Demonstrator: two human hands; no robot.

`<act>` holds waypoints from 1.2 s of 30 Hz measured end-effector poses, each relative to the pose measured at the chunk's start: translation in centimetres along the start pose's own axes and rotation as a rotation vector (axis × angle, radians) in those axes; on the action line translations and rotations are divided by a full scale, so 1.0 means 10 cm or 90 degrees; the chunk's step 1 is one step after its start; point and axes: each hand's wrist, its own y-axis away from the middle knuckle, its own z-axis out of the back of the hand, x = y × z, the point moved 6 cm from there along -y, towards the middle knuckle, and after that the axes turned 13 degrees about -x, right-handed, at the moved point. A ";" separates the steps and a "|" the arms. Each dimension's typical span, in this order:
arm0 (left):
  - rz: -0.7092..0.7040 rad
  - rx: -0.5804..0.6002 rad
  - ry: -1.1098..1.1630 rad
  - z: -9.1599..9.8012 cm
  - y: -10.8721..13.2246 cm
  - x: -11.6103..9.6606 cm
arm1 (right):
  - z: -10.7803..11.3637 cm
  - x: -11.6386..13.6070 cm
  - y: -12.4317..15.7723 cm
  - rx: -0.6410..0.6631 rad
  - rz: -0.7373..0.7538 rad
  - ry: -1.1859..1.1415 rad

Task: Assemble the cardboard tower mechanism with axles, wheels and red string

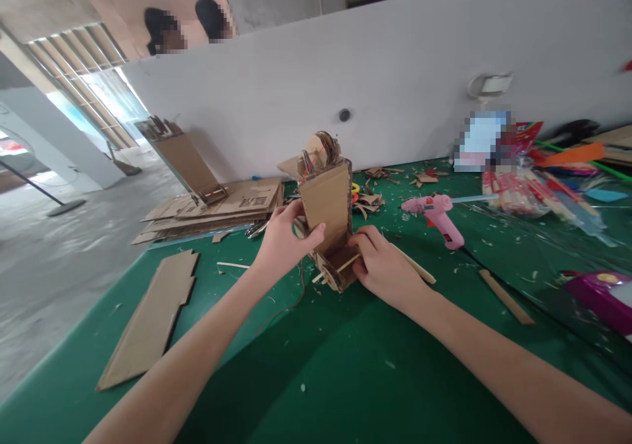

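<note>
A small cardboard model (326, 207) stands upright on the green table (345, 365), with round cardboard wheels at its top and base and a red string running down from it. My left hand (284, 243) is closed around its left side. My right hand (380, 263) is closed on its lower right part, where thin wooden sticks (340, 267) poke out by a wheel.
A pink glue gun (437, 215) lies right of the model, with its black cord. Flat cardboard sheets (217, 208) are stacked at the left, and a long cut piece (153, 315) lies near the table edge. Wooden sticks (506, 297), packets and scraps crowd the right. A grey partition wall (395, 68) runs behind.
</note>
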 end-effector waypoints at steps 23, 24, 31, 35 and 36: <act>-0.113 0.026 -0.100 0.23 -0.06 -0.22 | 0.06 -0.31 0.00 -0.035 -0.050 -0.125; -0.104 0.016 -0.067 0.24 -0.07 -0.20 | 0.06 -0.31 0.00 -0.030 -0.054 -0.124; -0.050 0.168 0.177 0.00 -0.01 -0.04 | 0.08 -0.31 -0.02 -0.030 -0.094 -0.157; -0.052 0.172 0.105 -0.05 0.04 -0.05 | 0.06 -0.34 -0.02 -0.023 -0.100 -0.116; -0.071 0.160 0.078 -0.04 0.05 -0.08 | 0.06 -0.34 -0.02 -0.024 -0.102 -0.101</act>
